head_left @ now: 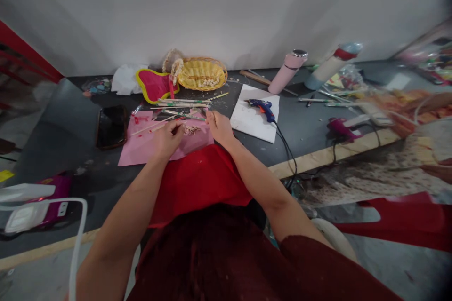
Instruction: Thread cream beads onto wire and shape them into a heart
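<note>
My left hand [168,137] is over a pink sheet [136,153], its fingers curled together. What they pinch, if anything, is too small to tell. Beside those fingertips lies a small heap of pale beige bits [192,130]. On the sheet's right side my right hand [219,127] is bent with the fingers closed, close to the end of a thin green-and-white wrapped stick [181,114]; whether it grips anything is hidden. Several more wrapped sticks [183,102] lie just beyond the hands. Red cloth [201,178] covers the table edge below my wrists.
A yellow wicker basket [203,87] and a pink, yellow-edged shape [155,85] stand by the wall. Rightward are a blue glue gun [263,108] on a white board [243,122], a pink flask [287,73] and a co-worker's hand [436,103]. A phone [112,127] lies left.
</note>
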`<state>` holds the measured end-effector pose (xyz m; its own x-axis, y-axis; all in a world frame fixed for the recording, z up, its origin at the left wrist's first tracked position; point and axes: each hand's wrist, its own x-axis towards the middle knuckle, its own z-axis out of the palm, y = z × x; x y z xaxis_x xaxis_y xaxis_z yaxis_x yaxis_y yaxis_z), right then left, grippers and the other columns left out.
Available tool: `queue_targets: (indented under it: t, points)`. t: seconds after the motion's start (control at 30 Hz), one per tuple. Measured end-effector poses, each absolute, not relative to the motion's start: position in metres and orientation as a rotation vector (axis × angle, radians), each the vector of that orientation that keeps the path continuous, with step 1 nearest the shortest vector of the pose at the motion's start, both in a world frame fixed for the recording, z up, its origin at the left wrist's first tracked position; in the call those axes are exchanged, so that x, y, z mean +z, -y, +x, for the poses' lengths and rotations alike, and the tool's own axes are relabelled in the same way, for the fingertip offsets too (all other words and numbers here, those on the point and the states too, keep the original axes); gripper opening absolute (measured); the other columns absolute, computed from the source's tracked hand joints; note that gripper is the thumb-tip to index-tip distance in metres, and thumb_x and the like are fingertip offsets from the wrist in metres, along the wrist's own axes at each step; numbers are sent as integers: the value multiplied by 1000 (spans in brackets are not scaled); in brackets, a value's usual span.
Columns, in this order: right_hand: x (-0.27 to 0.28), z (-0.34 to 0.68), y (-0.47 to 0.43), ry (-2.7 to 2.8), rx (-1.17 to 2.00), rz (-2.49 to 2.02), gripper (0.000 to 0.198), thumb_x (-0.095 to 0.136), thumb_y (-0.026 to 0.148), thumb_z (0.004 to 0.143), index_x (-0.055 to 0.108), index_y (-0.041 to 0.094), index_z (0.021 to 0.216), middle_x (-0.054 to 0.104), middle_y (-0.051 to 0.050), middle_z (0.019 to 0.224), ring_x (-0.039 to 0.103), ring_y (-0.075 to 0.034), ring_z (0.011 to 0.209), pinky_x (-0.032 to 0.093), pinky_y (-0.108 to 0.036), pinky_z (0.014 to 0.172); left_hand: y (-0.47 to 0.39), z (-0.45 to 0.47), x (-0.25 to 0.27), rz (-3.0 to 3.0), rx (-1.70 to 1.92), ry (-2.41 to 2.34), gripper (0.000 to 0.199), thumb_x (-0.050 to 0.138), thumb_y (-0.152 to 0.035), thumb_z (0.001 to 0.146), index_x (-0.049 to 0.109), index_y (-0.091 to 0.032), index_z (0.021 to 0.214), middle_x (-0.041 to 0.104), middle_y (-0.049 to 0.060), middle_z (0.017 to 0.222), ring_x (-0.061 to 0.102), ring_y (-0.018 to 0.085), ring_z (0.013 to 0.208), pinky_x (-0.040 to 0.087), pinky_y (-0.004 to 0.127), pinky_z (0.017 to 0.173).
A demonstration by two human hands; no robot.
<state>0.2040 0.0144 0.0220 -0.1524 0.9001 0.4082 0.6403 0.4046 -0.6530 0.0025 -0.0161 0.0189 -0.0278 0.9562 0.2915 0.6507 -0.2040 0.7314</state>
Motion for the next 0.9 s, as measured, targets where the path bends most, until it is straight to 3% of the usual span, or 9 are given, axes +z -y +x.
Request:
queue_targets:
  t: [0.9]
  points:
    - [21, 199, -15, 1994, 391, -1379, 35, 36, 35, 101, 57, 20, 77, 69, -6, 79, 63, -17, 81, 42, -27, 77, 16, 3, 18, 1917, 1083, -1665, 25, 53, -38, 87, 70, -21, 89, 73, 3, 83, 66, 17, 78, 44, 27, 71]
